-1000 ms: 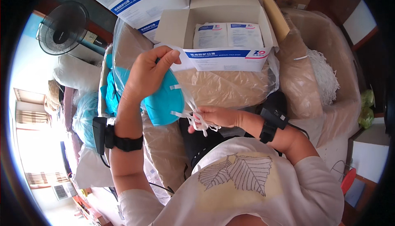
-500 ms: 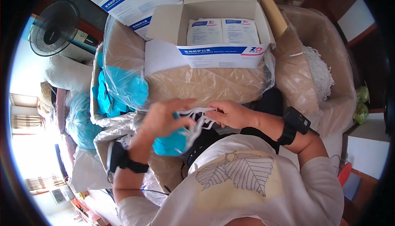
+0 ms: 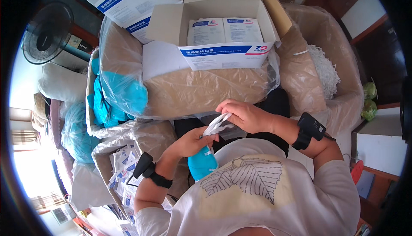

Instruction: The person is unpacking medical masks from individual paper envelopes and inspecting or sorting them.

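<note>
My left hand (image 3: 192, 141) grips a folded blue face mask (image 3: 201, 165) close to my chest. Its white ear straps (image 3: 216, 123) run up to my right hand (image 3: 242, 115), which pinches them together with a thin clear wrapper. Both wrists wear black bands. Just beyond my hands lies a large clear plastic bag over a brown parcel (image 3: 201, 92), and on it stands an open white carton (image 3: 225, 30) with white packets inside.
A bag of loose blue masks (image 3: 118, 96) sits at my left. Below it a bag holds several small printed packets (image 3: 122, 171). A bag of white straps (image 3: 324, 70) stands at the right. A fan (image 3: 45, 40) is at far left.
My left hand has come down from the blue mask bag to my chest with a mask. My right hand has risen slightly and now holds the straps.
</note>
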Available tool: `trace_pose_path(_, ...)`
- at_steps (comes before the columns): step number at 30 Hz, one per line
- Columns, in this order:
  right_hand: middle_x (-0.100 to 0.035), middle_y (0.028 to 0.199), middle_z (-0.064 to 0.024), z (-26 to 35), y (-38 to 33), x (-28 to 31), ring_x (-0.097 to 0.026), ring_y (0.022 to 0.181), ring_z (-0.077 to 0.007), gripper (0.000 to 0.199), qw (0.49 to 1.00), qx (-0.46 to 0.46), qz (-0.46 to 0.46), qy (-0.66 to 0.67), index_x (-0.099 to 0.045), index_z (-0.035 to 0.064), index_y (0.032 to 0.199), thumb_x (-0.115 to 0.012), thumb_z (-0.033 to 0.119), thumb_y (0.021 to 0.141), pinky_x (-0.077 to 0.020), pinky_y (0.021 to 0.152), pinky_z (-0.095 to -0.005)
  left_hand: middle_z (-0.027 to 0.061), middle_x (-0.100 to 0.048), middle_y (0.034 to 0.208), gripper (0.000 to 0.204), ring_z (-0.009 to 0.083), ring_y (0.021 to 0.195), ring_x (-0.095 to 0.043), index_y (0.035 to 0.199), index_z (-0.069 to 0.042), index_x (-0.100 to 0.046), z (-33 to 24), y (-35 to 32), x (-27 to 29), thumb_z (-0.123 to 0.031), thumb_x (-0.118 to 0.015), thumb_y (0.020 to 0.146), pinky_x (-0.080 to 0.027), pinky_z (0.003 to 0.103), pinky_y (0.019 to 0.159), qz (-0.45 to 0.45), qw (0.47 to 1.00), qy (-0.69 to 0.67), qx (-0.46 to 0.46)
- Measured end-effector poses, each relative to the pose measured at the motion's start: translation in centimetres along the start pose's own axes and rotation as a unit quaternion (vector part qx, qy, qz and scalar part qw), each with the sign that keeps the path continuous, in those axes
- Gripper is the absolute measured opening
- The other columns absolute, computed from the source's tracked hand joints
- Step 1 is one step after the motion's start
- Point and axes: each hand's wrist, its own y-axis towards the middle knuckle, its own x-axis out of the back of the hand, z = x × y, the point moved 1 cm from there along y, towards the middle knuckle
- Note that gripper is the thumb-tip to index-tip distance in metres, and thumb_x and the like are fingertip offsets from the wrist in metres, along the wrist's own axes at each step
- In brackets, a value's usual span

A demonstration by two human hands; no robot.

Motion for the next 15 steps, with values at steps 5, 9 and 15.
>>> trace_pose_path(5,-0.051,0.073,-0.0027,0.2,-0.2,-0.5,-0.049,0.069,-0.0121,0.016,0.963,-0.179,0.091,0.181,-0.050,0.0029,0.098,-0.043,0.016,0.090,-0.0410,0.066,-0.0262,-0.0009,-0.048,0.064,0.029,0.0066,0.061,-0.046,0.089,-0.005,-0.057,-1.5,-1.4,0.3,-0.032,-0.047,0.090,-0.039,0.022,0.058,0.014,0.999,-0.024,-0.017)
trace_pose_path(9,-0.048,0.080,0.0013,-0.9,-0.1,-2.4,-0.042,0.073,-0.0076,0.023,0.925,-0.178,0.118,0.313,-0.050,0.0041,0.100,-0.040,0.023,0.092,-0.0390,0.067,-0.0231,-0.0019,-0.048,0.059,0.038,0.0060,0.054,-0.045,0.090,-0.004,-0.058,-1.4,-1.8,0.3,-0.039,-0.042,0.090,-0.037,0.021,0.054,0.034,0.994,-0.092,-0.052)
trace_pose_path(15,-0.050,0.092,0.0009,0.2,-0.6,-4.0,-0.047,0.084,-0.0065,0.030,0.776,-0.265,0.089,0.565,-0.048,0.0082,0.103,-0.037,0.034,0.093,-0.0439,0.069,-0.0233,-0.0023,-0.049,0.060,0.038,0.0064,0.054,-0.045,0.089,-0.003,-0.059,-0.4,-1.8,0.3,-0.037,-0.042,0.091,-0.037,0.020,0.054,-0.005,0.991,-0.122,-0.062)
